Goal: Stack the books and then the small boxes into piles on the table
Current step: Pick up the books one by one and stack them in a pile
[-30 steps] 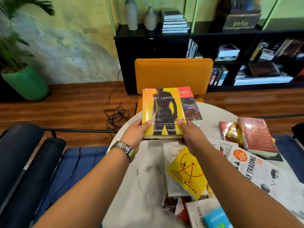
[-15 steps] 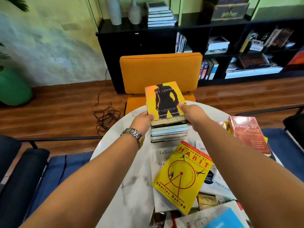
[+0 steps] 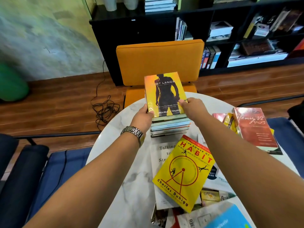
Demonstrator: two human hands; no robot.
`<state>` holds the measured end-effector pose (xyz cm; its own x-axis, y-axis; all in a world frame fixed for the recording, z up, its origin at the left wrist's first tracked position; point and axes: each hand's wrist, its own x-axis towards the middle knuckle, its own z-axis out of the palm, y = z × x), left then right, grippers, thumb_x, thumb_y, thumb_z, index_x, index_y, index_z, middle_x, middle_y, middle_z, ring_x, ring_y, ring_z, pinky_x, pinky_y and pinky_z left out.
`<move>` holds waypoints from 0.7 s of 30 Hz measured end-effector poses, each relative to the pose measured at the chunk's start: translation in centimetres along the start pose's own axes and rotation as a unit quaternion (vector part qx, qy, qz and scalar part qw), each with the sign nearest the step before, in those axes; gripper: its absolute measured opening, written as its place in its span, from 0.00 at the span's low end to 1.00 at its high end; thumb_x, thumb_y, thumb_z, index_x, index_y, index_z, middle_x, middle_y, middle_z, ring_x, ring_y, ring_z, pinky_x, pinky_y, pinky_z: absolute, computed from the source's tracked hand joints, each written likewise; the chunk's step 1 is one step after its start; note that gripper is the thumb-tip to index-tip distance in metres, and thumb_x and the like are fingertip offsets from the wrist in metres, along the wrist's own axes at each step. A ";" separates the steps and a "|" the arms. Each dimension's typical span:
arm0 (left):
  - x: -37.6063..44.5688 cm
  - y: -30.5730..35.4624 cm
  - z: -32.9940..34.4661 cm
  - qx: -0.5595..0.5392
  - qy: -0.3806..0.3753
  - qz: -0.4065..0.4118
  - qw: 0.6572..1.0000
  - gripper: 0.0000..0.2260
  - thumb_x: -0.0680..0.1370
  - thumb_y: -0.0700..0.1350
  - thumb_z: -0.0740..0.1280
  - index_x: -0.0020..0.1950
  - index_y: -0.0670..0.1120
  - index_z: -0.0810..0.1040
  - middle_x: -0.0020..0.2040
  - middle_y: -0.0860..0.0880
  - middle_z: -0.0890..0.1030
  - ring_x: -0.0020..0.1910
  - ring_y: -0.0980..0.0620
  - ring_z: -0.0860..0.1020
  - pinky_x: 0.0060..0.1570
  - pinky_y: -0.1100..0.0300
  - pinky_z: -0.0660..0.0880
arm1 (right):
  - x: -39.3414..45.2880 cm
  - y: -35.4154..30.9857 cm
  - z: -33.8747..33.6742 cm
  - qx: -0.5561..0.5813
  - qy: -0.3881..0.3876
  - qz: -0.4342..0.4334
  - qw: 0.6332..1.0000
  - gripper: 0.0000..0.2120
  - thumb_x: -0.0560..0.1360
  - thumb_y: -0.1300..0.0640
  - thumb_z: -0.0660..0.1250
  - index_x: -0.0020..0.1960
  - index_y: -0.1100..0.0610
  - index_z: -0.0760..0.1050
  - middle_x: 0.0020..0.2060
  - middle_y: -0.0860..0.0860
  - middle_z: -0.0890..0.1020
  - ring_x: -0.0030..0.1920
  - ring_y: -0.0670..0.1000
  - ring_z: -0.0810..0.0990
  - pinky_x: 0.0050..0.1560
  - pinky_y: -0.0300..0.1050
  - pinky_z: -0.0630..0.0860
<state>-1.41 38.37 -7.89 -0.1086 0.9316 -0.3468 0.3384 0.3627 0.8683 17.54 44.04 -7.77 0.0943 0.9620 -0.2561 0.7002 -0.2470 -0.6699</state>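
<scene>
A yellow-orange book [image 3: 165,92] with a dark figure on its cover lies on top of a pile of books [image 3: 170,126] at the far side of the round white table [image 3: 131,178]. My left hand [image 3: 144,115] grips the book's near left corner and my right hand [image 3: 191,107] pinches its near right edge. Closer to me, a yellow book titled "The Power of Habit" [image 3: 184,173] lies across a white book [image 3: 162,155]. A red book [image 3: 254,127] rests over small yellow boxes [image 3: 230,122] at the right.
An orange chair [image 3: 160,60] stands just behind the table. Black shelves with books [image 3: 246,38] line the back wall. Blue seats flank the table on the left [image 3: 54,168] and the right. More books and small boxes [image 3: 210,197] crowd the table's near edge. A cable [image 3: 105,111] coils on the floor.
Both hands carried the yellow-orange book away from me and lowered it onto the pile at the far side of the table. The hands still hold its near corners.
</scene>
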 end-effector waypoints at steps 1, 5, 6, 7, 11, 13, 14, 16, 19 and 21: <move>-0.1 -0.1 0.0 -0.002 -0.001 0.000 1.000 0.16 0.79 0.44 0.58 0.66 0.55 0.72 0.57 0.47 0.82 0.50 0.44 0.78 0.53 0.52 0.75 | 0.0 0.0 0.0 -0.007 0.000 -0.002 1.000 0.22 0.80 0.43 0.57 0.58 0.60 0.76 0.51 0.59 0.79 0.49 0.56 0.78 0.51 0.52 0.77; 0.0 -0.5 0.0 0.005 0.001 -0.002 1.000 0.18 0.77 0.48 0.58 0.67 0.57 0.71 0.57 0.48 0.81 0.54 0.43 0.79 0.59 0.46 0.76 | -0.1 -0.1 -0.1 -0.038 -0.002 -0.022 0.999 0.21 0.81 0.44 0.56 0.61 0.61 0.74 0.52 0.59 0.79 0.51 0.56 0.78 0.51 0.51 0.77; 0.1 -0.5 0.1 0.010 0.002 -0.002 1.000 0.18 0.78 0.47 0.58 0.68 0.56 0.70 0.57 0.48 0.81 0.53 0.43 0.79 0.57 0.49 0.76 | -0.1 0.0 -0.1 -0.041 0.001 -0.025 0.999 0.21 0.81 0.45 0.56 0.61 0.60 0.74 0.53 0.59 0.79 0.51 0.56 0.78 0.50 0.50 0.77; -0.1 -0.4 0.1 0.013 0.002 -0.004 1.000 0.19 0.79 0.47 0.58 0.70 0.56 0.69 0.57 0.48 0.81 0.52 0.43 0.79 0.54 0.51 0.76 | -0.1 0.0 -0.1 -0.041 0.007 -0.025 0.999 0.22 0.81 0.44 0.56 0.62 0.60 0.74 0.54 0.59 0.79 0.51 0.56 0.78 0.50 0.50 0.77; -0.5 -0.3 0.2 0.006 0.009 -0.003 1.000 0.18 0.80 0.47 0.57 0.71 0.57 0.68 0.58 0.49 0.81 0.52 0.44 0.79 0.50 0.53 0.76 | -0.5 -0.2 0.0 -0.039 0.020 -0.012 0.999 0.23 0.80 0.43 0.56 0.65 0.59 0.72 0.56 0.59 0.78 0.53 0.58 0.78 0.53 0.53 0.78; -0.8 0.0 0.1 0.011 0.008 -0.004 1.000 0.18 0.81 0.48 0.56 0.71 0.56 0.67 0.58 0.49 0.80 0.53 0.44 0.79 0.54 0.51 0.76 | -0.9 -0.4 0.0 -0.033 0.026 -0.009 0.999 0.23 0.80 0.43 0.56 0.65 0.58 0.73 0.56 0.58 0.79 0.53 0.58 0.78 0.54 0.54 0.78; -0.9 0.0 0.1 0.013 0.007 -0.010 1.000 0.18 0.81 0.48 0.56 0.71 0.56 0.67 0.58 0.50 0.80 0.53 0.45 0.79 0.54 0.50 0.76 | -1.1 -0.4 0.1 -0.028 0.030 -0.008 0.999 0.23 0.80 0.43 0.56 0.64 0.58 0.73 0.55 0.58 0.79 0.53 0.58 0.79 0.54 0.54 0.78; -1.3 -0.2 0.0 0.000 -0.004 -0.024 1.000 0.14 0.81 0.50 0.57 0.66 0.55 0.71 0.57 0.50 0.79 0.55 0.45 0.78 0.58 0.48 0.75 | -1.6 -0.2 0.0 -0.008 0.033 -0.007 0.999 0.21 0.81 0.45 0.56 0.63 0.58 0.75 0.53 0.57 0.80 0.51 0.57 0.79 0.52 0.52 0.78; -2.4 -1.0 0.1 0.004 -0.029 -0.043 0.999 0.18 0.75 0.58 0.58 0.61 0.52 0.73 0.62 0.47 0.76 0.60 0.44 0.74 0.64 0.43 0.71 | -3.2 0.3 -0.3 0.029 0.023 -0.016 0.999 0.16 0.81 0.49 0.57 0.60 0.57 0.76 0.47 0.53 0.80 0.46 0.53 0.78 0.45 0.48 0.75; -3.3 -2.0 0.3 0.001 -0.036 -0.058 0.998 0.29 0.70 0.61 0.58 0.67 0.49 0.70 0.67 0.45 0.72 0.64 0.43 0.72 0.67 0.43 0.68 | -5.0 0.9 -0.6 0.056 0.015 -0.028 0.998 0.14 0.81 0.51 0.57 0.61 0.55 0.75 0.50 0.52 0.81 0.47 0.52 0.78 0.48 0.49 0.76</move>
<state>-1.43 34.55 -8.58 -0.0789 0.8794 -0.4696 0.3300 0.4675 0.8201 18.13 39.13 -6.67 0.0794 0.9773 -0.1962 0.6222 -0.2024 -0.7562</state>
